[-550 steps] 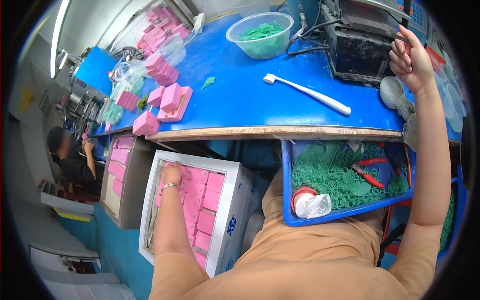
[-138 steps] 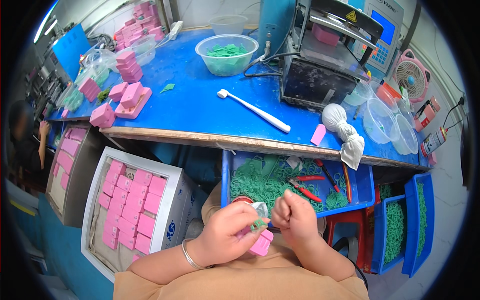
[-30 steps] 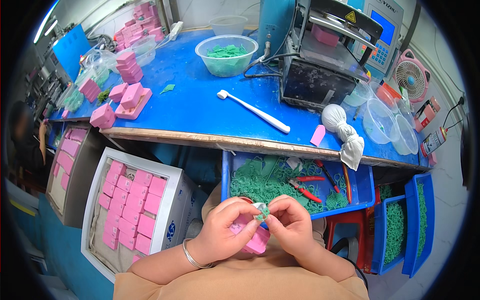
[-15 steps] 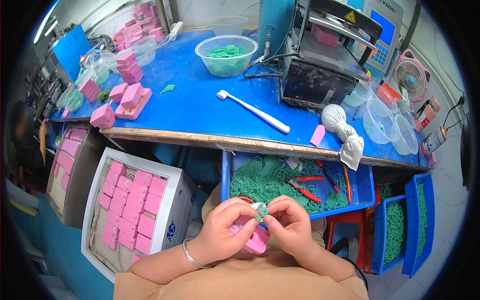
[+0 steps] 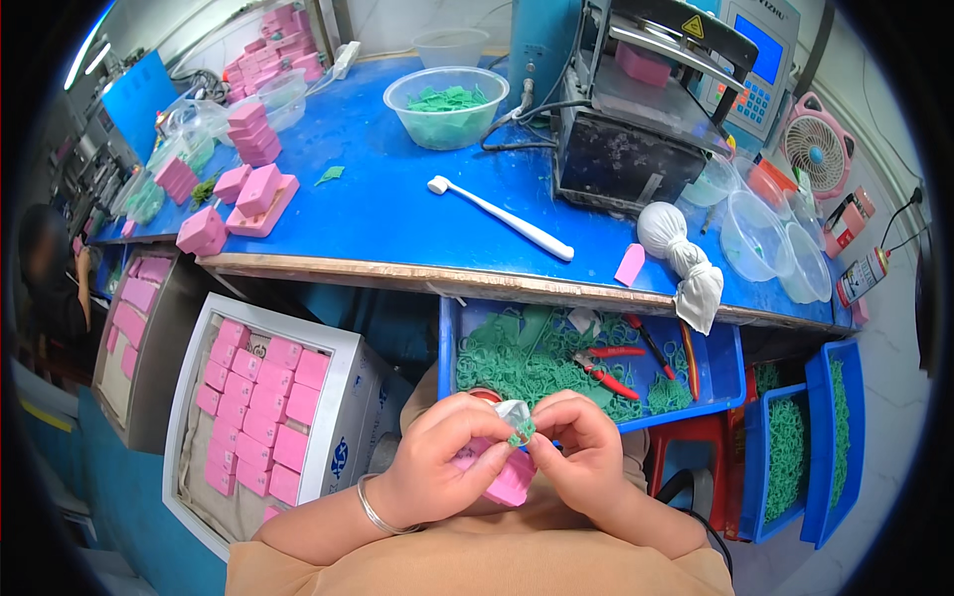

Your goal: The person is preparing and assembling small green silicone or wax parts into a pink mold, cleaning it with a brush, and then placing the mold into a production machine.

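Observation:
Close in front of my body, my left hand [image 5: 442, 465] and my right hand [image 5: 578, 449] meet with fingertips pinched around a small green ring-like piece [image 5: 521, 432]. A whitish scrap [image 5: 511, 409], perhaps cloth, pokes out at the left fingertips. Below the green piece a pink mold block [image 5: 512, 481] shows between my hands; whether the left fingers grip it or it rests on my lap is hidden. Just beyond my hands is a blue tray [image 5: 730, 382] full of tangled green pieces [image 5: 527, 358], with red-handled pliers [image 5: 606, 377] lying on them.
On the blue bench [image 5: 397, 214] lie a white brush [image 5: 502, 219], a tied white cloth bundle [image 5: 681, 263] and a bowl [image 5: 445, 114] of green pieces. A press machine [image 5: 636, 129] stands behind. Left is a box [image 5: 348, 397] of pink blocks; a person [image 5: 50, 278] sits far left.
The green piece has turned slightly and shows more between my fingertips. My right fingers have shifted a little, and the pink block beneath has tilted slightly. The view has moved slightly.

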`<state>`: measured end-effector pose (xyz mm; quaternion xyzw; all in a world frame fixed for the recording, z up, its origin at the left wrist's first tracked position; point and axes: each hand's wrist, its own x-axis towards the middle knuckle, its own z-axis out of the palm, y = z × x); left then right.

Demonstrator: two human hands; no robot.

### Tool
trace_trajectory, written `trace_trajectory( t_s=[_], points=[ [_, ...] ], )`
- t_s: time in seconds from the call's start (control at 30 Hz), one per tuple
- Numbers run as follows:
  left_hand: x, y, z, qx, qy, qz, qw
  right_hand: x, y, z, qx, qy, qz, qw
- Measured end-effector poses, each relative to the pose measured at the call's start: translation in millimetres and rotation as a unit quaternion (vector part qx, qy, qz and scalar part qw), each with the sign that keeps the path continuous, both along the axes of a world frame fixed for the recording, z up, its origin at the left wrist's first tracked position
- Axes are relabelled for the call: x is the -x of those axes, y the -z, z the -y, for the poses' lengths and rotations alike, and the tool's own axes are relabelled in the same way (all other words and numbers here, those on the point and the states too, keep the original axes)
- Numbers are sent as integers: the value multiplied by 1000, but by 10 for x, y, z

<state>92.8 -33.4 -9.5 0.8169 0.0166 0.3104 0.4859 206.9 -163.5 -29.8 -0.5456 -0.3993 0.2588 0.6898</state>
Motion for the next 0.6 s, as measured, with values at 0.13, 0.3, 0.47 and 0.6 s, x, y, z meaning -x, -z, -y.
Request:
trace_trajectory(
  t_s=[0.13, 0.3, 0.47, 0.6],
  points=[
    [7, -15, 1, -12, 9, 11, 1000, -14, -22, 10, -11, -3, 35, 999],
    [29, -31, -3, -16, 16, 15, 1000, -4, -48, 10, -18, 3, 48, 999],
    [33, -35, -5, -25, 20, 19, 999, -16, -52, 21, -29, 15, 102, 994],
    [35, -32, 0, -4, 16, 19, 1000, -30, -43, 18, -31, 14, 122, 992]
  ],
)
